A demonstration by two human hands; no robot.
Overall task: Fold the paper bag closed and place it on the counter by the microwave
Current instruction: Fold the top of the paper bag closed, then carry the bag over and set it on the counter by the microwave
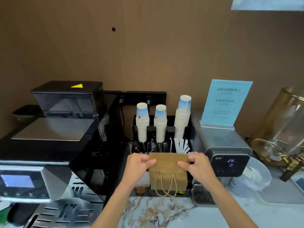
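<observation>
**A:** What does the figure show at its centre?

**B:** A small brown kraft paper bag with twisted paper-cord handles (168,171), held upright by both hands. The left hand (139,163) pinches the top left corner, the right hand (195,164) the top right corner; each is closed on the folded-over top band, thumb in front, fingers behind.

**A:** Why hold at the two corners?

**B:** Probably to keep the fold line straight and taut between the grips, so the flap creases evenly. The top band already lies turned toward the viewer; the cord handles hang free below the grips, loops downward.

**A:** Where is the bag relative to the grips?

**B:** Its body hangs directly beneath them. Whether its base touches the marbled white stone counter (164,211) cannot be told. Just behind the grips stands a black organiser with three stacks of white-and-blue paper cups (160,123).

**A:** And to either side?

**B:** Outboard of the left grip, a black-and-silver coffee machine (54,145); outboard of the right grip, a grey countertop dispenser with a lit digital display (230,162). No microwave is clearly identifiable.

**A:** Stage of task?

**B:** Judged mid-fold; placement is not yet done.
</observation>
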